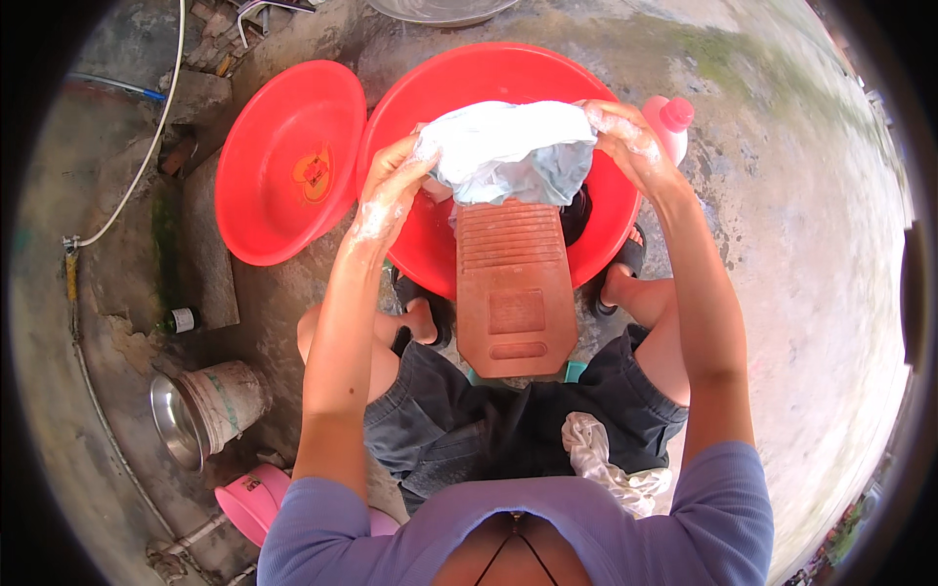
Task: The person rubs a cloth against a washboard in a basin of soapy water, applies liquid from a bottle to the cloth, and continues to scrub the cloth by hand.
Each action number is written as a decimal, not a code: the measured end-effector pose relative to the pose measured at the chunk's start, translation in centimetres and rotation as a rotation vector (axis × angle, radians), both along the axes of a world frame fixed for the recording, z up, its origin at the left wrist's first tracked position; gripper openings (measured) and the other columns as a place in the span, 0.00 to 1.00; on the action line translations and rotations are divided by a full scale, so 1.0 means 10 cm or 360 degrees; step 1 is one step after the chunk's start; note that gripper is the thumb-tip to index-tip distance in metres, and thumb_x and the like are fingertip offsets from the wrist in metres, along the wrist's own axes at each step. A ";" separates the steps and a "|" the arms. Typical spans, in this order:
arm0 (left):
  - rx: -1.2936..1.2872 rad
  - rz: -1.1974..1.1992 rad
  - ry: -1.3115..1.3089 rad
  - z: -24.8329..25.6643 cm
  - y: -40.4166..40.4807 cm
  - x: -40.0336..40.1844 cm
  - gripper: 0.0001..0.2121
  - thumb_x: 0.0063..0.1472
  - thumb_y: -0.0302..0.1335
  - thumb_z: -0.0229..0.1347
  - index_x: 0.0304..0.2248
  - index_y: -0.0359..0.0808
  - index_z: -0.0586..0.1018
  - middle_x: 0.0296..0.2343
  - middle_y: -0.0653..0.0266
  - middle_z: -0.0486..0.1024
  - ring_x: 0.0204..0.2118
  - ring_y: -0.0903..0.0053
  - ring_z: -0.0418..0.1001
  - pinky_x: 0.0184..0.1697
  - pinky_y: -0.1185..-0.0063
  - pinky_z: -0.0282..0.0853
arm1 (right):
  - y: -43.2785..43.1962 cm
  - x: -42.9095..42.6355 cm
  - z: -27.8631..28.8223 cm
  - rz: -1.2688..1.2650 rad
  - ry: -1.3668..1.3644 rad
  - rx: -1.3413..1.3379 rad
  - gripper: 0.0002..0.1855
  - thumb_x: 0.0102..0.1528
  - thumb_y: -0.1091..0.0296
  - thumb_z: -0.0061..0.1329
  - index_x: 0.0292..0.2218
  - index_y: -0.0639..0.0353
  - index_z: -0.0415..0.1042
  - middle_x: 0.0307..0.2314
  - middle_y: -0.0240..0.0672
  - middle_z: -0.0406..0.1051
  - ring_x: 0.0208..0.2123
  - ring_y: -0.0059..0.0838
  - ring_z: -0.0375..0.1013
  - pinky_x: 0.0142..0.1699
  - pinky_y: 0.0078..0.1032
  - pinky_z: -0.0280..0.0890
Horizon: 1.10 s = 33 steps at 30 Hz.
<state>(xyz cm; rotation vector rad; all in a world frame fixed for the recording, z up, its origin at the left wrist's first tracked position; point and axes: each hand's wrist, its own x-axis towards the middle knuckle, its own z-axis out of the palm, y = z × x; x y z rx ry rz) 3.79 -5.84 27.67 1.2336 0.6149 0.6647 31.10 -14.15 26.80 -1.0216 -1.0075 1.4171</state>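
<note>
A wet white cloth garment (pixel 513 146) is stretched between my two hands, above the far end of a reddish-brown washboard (pixel 513 253). My left hand (pixel 396 172) grips its left end and my right hand (pixel 626 139) its right end; soap suds cling to both. The ridged part of the washboard leans into a large red plastic basin (pixel 484 66), its near end toward my lap. Dark cloth (pixel 577 217) lies in the basin, right of the board. The white garment hides most of what else the basin holds.
A second red basin (pixel 293 161) tilts against the first on the left. A pink bottle (pixel 668 121) stands at right. Left are a bucket (pixel 227 403) with a metal bowl (pixel 176 421), a dark bottle (pixel 182 320) and a hose (pixel 157 139). White cloth (pixel 608 465) lies by my right thigh.
</note>
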 end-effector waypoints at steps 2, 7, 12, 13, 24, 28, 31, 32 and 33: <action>-0.0022 -0.0085 -0.0030 0.00 0.00 -0.03 0.18 0.56 0.34 0.49 0.41 0.28 0.71 0.39 0.59 0.70 0.43 0.73 0.67 0.47 0.77 0.59 | -0.01 0.01 -0.02 0.0030 0.0148 0.0069 0.21 0.50 0.54 0.44 0.37 0.65 0.66 0.35 0.33 0.67 0.40 0.26 0.64 0.48 0.27 0.55; -0.0216 -0.0240 -0.0002 -0.22 0.16 -0.20 0.16 0.56 0.35 0.48 0.38 0.31 0.72 0.35 0.61 0.72 0.41 0.76 0.68 0.46 0.78 0.60 | -0.01 0.03 -0.05 0.0403 0.0273 -0.0083 0.24 0.47 0.53 0.44 0.37 0.66 0.67 0.37 0.36 0.66 0.41 0.27 0.63 0.48 0.26 0.55; -0.0302 -0.0167 -0.0129 -0.15 0.33 -0.16 0.12 0.60 0.34 0.45 0.34 0.34 0.73 0.31 0.65 0.73 0.36 0.78 0.69 0.42 0.79 0.62 | 0.05 0.18 -0.24 0.0342 -0.0021 -0.0281 0.21 0.48 0.56 0.45 0.39 0.62 0.68 0.38 0.32 0.66 0.44 0.27 0.62 0.48 0.27 0.54; -0.0230 -0.0033 -0.0102 -0.12 0.38 -0.14 0.11 0.59 0.34 0.45 0.34 0.34 0.73 0.30 0.66 0.73 0.35 0.79 0.69 0.40 0.80 0.62 | 0.08 0.28 -0.32 0.0328 -0.0007 -0.0391 0.20 0.48 0.58 0.46 0.40 0.60 0.68 0.39 0.32 0.66 0.44 0.28 0.61 0.50 0.28 0.54; 0.1871 -0.1197 0.1773 -0.33 -0.03 -0.63 0.18 0.55 0.42 0.47 0.37 0.36 0.74 0.36 0.53 0.68 0.41 0.62 0.66 0.44 0.67 0.62 | -0.62 0.15 -0.28 0.0838 -0.2636 0.0370 0.17 0.44 0.51 0.48 0.33 0.50 0.73 0.30 0.32 0.69 0.41 0.34 0.62 0.52 0.42 0.49; 0.1842 -0.0895 0.1692 -1.04 -0.29 -0.81 0.15 0.56 0.35 0.45 0.41 0.35 0.68 0.34 0.50 0.68 0.37 0.56 0.68 0.38 0.66 0.66 | -0.90 0.01 -0.83 0.0579 -0.3035 0.0879 0.16 0.44 0.56 0.49 0.36 0.47 0.72 0.31 0.26 0.71 0.39 0.29 0.64 0.51 0.39 0.53; 0.1527 -0.0567 0.1838 -1.04 -0.32 -0.78 0.21 0.55 0.31 0.47 0.47 0.36 0.57 0.27 0.46 0.70 0.30 0.51 0.70 0.33 0.64 0.66 | -0.85 -0.08 -0.88 0.0534 -0.3033 0.0636 0.16 0.45 0.61 0.48 0.39 0.46 0.70 0.30 0.23 0.71 0.37 0.25 0.67 0.50 0.37 0.56; 0.1445 -0.0477 0.1816 -0.97 -0.32 -0.74 0.22 0.55 0.31 0.47 0.47 0.36 0.56 0.26 0.45 0.70 0.30 0.51 0.70 0.32 0.63 0.66 | -0.83 -0.08 -0.81 0.0429 -0.2919 0.0565 0.16 0.46 0.63 0.48 0.40 0.48 0.69 0.26 0.27 0.71 0.35 0.25 0.68 0.48 0.33 0.59; 0.1363 -0.0389 0.1793 -0.92 -0.31 -0.72 0.23 0.55 0.31 0.48 0.48 0.36 0.54 0.25 0.44 0.70 0.29 0.51 0.70 0.32 0.63 0.66 | -0.81 -0.11 -0.73 0.0365 -0.2908 0.0374 0.16 0.46 0.63 0.48 0.39 0.49 0.69 0.25 0.29 0.71 0.34 0.26 0.68 0.48 0.33 0.59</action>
